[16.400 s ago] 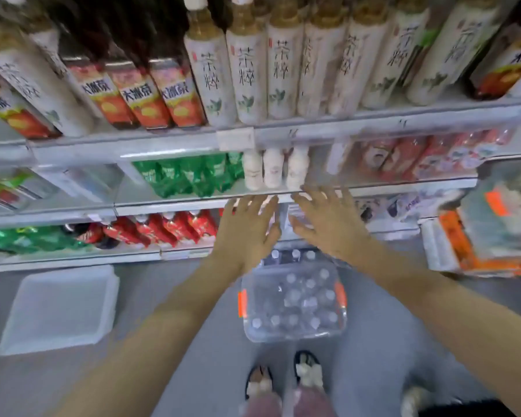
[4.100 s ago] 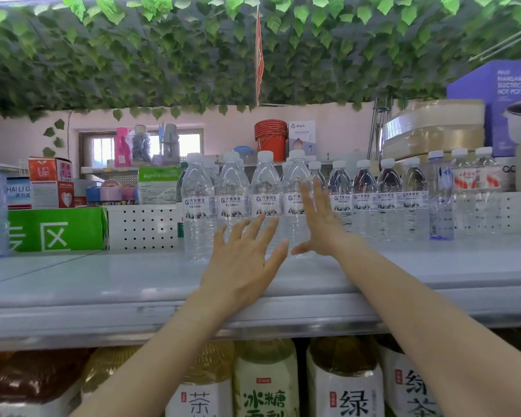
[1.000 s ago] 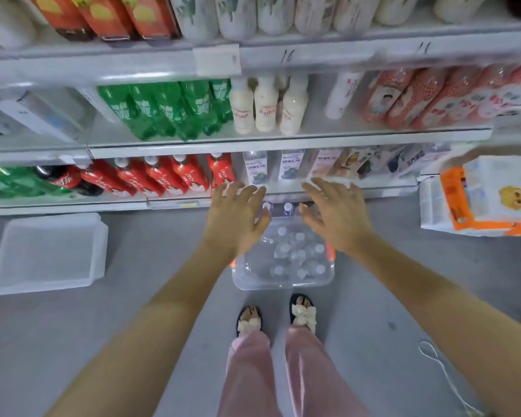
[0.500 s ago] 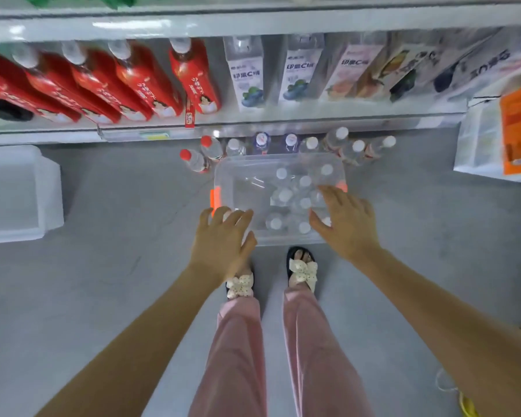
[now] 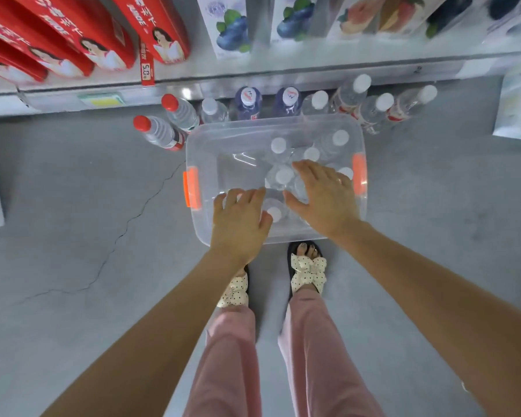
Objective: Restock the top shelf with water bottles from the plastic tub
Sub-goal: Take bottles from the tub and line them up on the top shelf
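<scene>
— Centre of the frame: what lies under your hands?
— Your clear plastic tub with orange side latches (image 5: 283,123) sits on the grey floor (image 5: 73,206). The white-capped clear water bottles (image 5: 278,145) stand crowded in its right half. You cannot read their labels from above.
— And your grip?
— Your left hand (image 5: 239,219) is spread wide over the tub's near rim, holding nothing, thumb beside a white cap. Your right hand (image 5: 325,197) is flat and wide over the caps, holding nothing. Whether it touches them, I cannot tell.
— Any writing?
— Upper left of the frame, a red price tag (image 5: 147,70) hanging from the pale shelf edge (image 5: 283,78) reads 5.0. Beside it stand red-labelled bottles (image 5: 151,22), their lettering too tilted to read. White cartons with blueberry pictures (image 5: 229,25) stand at top centre.
</scene>
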A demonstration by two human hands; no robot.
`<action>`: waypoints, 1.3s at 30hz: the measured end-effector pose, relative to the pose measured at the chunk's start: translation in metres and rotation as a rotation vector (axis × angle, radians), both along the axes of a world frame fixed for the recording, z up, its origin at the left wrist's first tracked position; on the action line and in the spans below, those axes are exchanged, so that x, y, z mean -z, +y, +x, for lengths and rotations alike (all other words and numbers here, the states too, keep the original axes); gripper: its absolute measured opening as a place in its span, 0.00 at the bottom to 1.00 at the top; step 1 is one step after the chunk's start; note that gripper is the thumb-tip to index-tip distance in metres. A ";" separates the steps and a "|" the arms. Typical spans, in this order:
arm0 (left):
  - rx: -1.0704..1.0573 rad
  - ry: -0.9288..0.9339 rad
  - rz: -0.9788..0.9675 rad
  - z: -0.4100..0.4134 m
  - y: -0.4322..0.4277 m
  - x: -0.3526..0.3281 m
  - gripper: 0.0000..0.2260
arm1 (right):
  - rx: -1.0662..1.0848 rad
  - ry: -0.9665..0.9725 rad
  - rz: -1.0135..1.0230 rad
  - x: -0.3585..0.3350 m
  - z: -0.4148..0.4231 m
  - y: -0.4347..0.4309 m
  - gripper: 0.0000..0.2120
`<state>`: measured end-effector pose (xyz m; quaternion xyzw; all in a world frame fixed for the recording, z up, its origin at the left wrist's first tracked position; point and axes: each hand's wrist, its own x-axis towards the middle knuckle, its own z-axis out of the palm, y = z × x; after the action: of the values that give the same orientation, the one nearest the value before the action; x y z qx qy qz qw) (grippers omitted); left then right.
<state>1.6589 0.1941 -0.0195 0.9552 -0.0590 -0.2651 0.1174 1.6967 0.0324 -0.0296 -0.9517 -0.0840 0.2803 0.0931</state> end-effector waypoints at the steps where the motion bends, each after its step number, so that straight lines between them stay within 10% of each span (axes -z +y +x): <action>1: 0.001 0.001 0.012 0.002 -0.002 0.011 0.20 | -0.005 -0.006 -0.003 0.009 0.002 0.000 0.28; 39: -0.407 -0.006 -0.416 0.039 0.036 0.154 0.16 | -0.200 0.280 0.116 0.150 0.052 0.001 0.35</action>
<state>1.6975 0.2297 -0.1739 0.9037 0.0802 -0.2155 0.3613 1.7485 0.0335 -0.1799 -0.8833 -0.1805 0.4126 0.1302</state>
